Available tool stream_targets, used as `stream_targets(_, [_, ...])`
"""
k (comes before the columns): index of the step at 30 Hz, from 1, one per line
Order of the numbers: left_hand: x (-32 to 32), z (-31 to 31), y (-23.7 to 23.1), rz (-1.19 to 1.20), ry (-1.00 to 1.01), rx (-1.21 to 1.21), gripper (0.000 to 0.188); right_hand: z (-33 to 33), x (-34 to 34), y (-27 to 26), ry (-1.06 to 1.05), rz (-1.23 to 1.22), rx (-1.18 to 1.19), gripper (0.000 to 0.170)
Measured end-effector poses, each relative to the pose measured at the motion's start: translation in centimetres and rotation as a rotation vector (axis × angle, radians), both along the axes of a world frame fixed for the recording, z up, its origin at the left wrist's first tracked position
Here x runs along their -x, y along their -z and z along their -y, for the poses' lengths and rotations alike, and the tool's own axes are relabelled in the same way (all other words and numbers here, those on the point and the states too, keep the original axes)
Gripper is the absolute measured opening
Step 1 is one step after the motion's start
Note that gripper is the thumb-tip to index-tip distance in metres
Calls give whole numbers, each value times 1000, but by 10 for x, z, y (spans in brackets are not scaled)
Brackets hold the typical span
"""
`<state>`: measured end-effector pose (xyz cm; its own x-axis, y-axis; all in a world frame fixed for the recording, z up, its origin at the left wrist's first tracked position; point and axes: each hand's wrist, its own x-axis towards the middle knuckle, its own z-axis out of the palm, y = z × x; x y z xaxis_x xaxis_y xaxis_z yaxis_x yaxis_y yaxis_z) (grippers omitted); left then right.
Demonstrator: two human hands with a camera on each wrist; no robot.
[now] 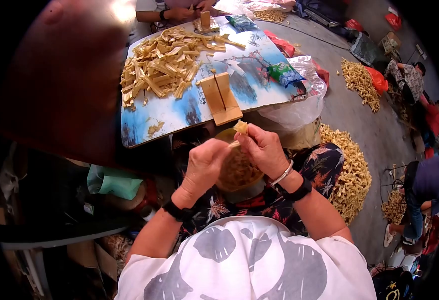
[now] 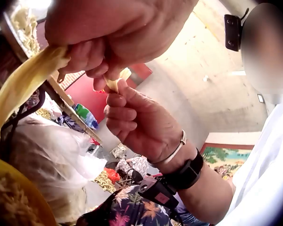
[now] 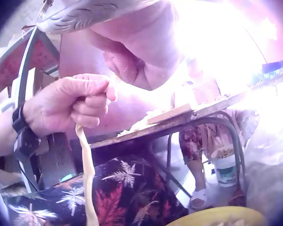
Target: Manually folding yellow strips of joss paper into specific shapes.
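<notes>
Both hands meet above a yellow bowl [image 3: 217, 215] in the lap. My left hand [image 1: 205, 162] has its fingers curled round a long pale yellow strip [image 3: 87, 176], which hangs down from the fist in the right wrist view. Between thumb and fingers my right hand [image 1: 265, 149] pinches a small folded yellow piece [image 1: 240, 127]. In the left wrist view the fingertips of the two hands lie close together around that piece. Just beyond them, a wooden stand with a slot [image 1: 220, 95] is at the table's near edge.
A painted table [image 1: 179, 117] holds a heap of flat yellow strips [image 1: 159, 65] and a green packet [image 1: 284, 74]. A clear plastic bag [image 1: 299, 107] hangs at its right corner. Piles of small knotted pieces [image 1: 352, 175] lie on the floor to the right. Other people sit beyond.
</notes>
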<state>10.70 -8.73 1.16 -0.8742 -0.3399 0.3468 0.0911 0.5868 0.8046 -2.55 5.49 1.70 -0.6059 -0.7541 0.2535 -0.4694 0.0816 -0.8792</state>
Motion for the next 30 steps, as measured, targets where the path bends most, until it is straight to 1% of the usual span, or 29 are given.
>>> stream_targets(1, [8,2,-11,-37,-36,32,8,3,3,-1,24,-40,22,20])
stream_targets(3, [22,20,-16,13,-9,122,10,14,13,-6,71,-123,71,20])
stream_targets(5, [37,38,-26,61,4,188,13,27,25,-14,105,-44,63,16])
stream_targets(6, [45,47,-29,24,9,185,12,34,33,-19,124,-5,60,15])
stream_targets(7, [52,55,-31,47,-19,178,11,40,39,-27,125,70,13,16])
stream_targets(8, [58,63,-33,70,-48,171,10,49,49,-24,142,-23,32,16])
stream_targets(10, [72,78,-30,15,-120,248,9,67,69,-10,175,-212,67,16])
stream_targets(11, [79,83,-27,-14,-158,287,9,75,77,-6,204,-375,76,17])
stream_targets(14, [99,97,-15,-98,-253,361,7,100,95,7,244,-456,294,17])
stream_targets(15, [105,102,-13,-142,-250,350,7,104,98,8,212,-331,254,19])
stream_targets(18, [110,110,-6,24,-171,198,6,111,106,13,143,24,96,20])
stream_targets(19, [112,112,1,-10,-164,165,6,113,108,16,153,-35,112,20])
stream_targets(22, [115,111,8,-106,-213,247,7,116,106,29,188,-223,171,18])
stream_targets(24, [114,109,7,-79,-215,225,7,119,104,34,219,-364,245,18])
stream_targets(27, [114,112,10,-84,-239,255,7,119,105,38,196,-445,244,20])
stream_targets(30, [113,116,13,-152,-200,251,6,116,110,44,179,-489,260,15])
